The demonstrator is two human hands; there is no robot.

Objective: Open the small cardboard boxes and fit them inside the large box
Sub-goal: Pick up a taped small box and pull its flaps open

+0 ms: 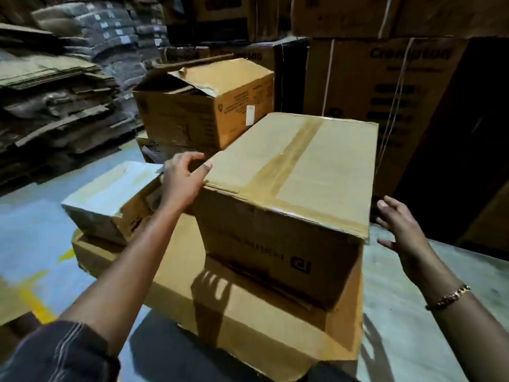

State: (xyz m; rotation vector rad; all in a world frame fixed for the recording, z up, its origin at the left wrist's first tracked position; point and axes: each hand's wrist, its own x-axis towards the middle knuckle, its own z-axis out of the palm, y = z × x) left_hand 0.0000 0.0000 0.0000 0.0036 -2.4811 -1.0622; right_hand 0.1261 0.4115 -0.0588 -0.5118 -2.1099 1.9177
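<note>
Taped cardboard box (289, 172) sits between two hands: left hand (181, 183), fingers loosely curled, touches its corner; right hand (399, 230) hovers alongside, fingers spread.

Four cardboard boxes lie close: taped box (292, 172), open box (192, 111), white-topped box (110, 194), flat box (275, 334). Two hands show: left hand (181, 183), right hand (399, 230). One bracelet (449, 296).

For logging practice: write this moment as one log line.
left hand: at taped box corner; right hand: open, beside box; tape: intact
</note>
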